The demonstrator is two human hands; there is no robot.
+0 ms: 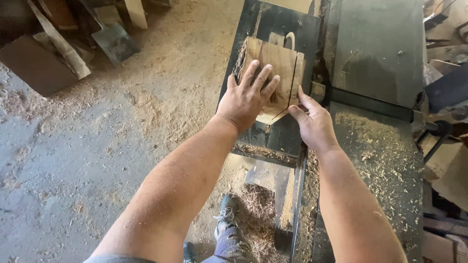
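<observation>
— What is sitting on the dark machine table (pixel 287 24)?

— A wooden workpiece (pixel 275 80), at twelve o'clock from you. You are pressing your left hand (pixel 246 100) flat on it, fingers spread; your right hand (pixel 314 122), at three o'clock of the wood, is touching its edge, fingers narrow.

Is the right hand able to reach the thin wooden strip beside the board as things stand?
Probably yes. The right hand already has its fingertips at the thin wooden strip, and nothing lies between them. The left hand presses flat on the wooden board beside it.
</observation>
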